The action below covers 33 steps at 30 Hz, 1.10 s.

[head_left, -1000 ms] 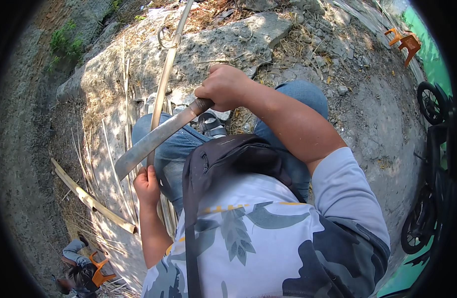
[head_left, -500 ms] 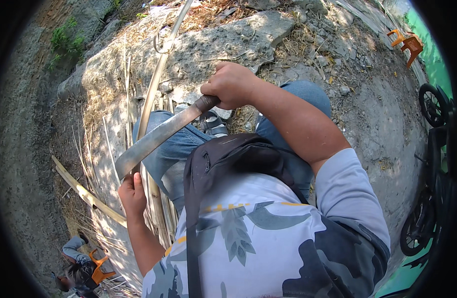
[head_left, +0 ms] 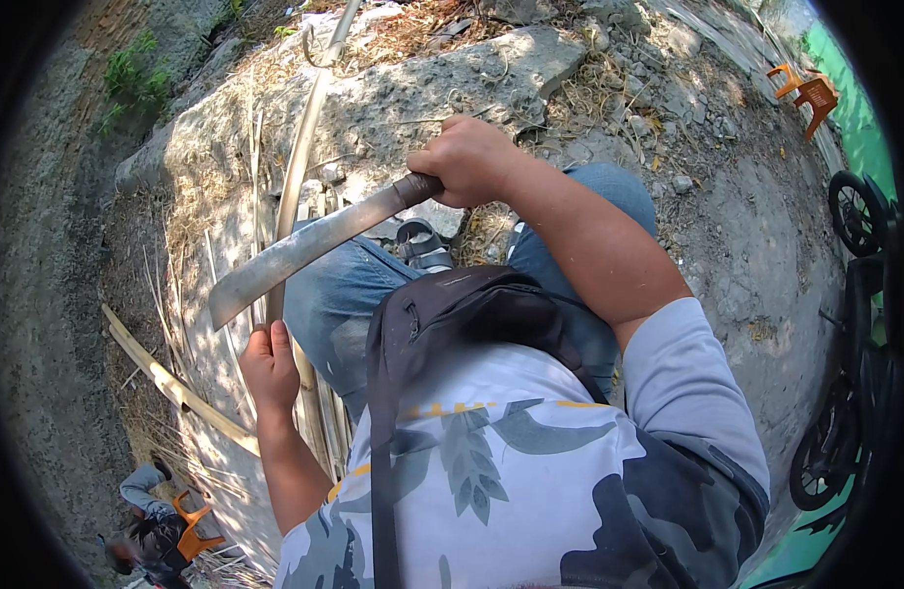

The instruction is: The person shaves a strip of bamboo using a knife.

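Note:
My right hand (head_left: 464,162) is closed round the dark handle of a machete (head_left: 309,243). The broad blade slants down to the left, its tip just beyond my left hand (head_left: 271,371). That hand is closed on the near end of a long, pale bamboo strip (head_left: 301,152), thumb pointing away from me. The strip runs far ahead past my left knee, with a thin curled sliver (head_left: 309,47) near its far end. Where they cross, the blade lies over the strip; I cannot tell whether they touch.
A rough concrete slab (head_left: 432,88) lies ahead. Several bamboo strips (head_left: 319,422) lie left of my leg, near a split bamboo piece (head_left: 172,383). At lower left is another person (head_left: 157,525) by an orange chair (head_left: 194,530). Motorbikes (head_left: 825,442) stand at right.
The machete has shifted away from me, its tip moving up and left. My left hand has moved slightly forward, and the bamboo strip with its curled sliver has slid farther away.

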### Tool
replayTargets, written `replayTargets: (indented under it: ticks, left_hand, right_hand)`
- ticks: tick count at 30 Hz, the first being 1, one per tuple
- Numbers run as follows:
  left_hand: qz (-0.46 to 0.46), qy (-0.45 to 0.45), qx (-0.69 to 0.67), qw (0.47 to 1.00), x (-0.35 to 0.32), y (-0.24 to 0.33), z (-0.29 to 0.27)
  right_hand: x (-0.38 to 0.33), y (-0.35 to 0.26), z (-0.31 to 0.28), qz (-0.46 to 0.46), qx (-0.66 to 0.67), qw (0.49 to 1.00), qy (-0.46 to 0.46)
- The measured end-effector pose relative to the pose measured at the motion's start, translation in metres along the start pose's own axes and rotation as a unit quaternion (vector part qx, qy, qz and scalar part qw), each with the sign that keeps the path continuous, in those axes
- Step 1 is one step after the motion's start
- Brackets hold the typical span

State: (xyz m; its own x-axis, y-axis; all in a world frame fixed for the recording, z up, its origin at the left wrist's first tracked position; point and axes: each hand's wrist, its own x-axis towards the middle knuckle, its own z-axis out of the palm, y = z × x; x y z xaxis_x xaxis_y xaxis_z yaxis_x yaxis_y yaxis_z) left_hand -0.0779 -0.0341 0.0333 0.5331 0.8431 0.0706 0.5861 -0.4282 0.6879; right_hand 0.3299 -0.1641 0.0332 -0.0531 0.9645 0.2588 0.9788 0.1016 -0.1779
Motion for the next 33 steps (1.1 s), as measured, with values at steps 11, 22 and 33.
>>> replayTargets:
  ticks: [11, 22, 33]
  left_hand:
    - [-0.014, -0.016, 0.053, 0.998, -0.007, 0.013, -0.004]
    - [0.032, -0.084, -0.07, 0.993, -0.012, 0.02, 0.02]
    - [-0.047, -0.085, -0.075, 0.992, -0.03, -0.01, 0.001]
  right_hand:
    - [-0.01, 0.026, -0.012, 0.075, 0.009, 0.995, 0.062]
    - [-0.004, 0.01, -0.01, 0.038, 0.005, 0.999, 0.017]
    - [-0.01, 0.032, -0.004, 0.181, 0.034, 0.979, 0.085]
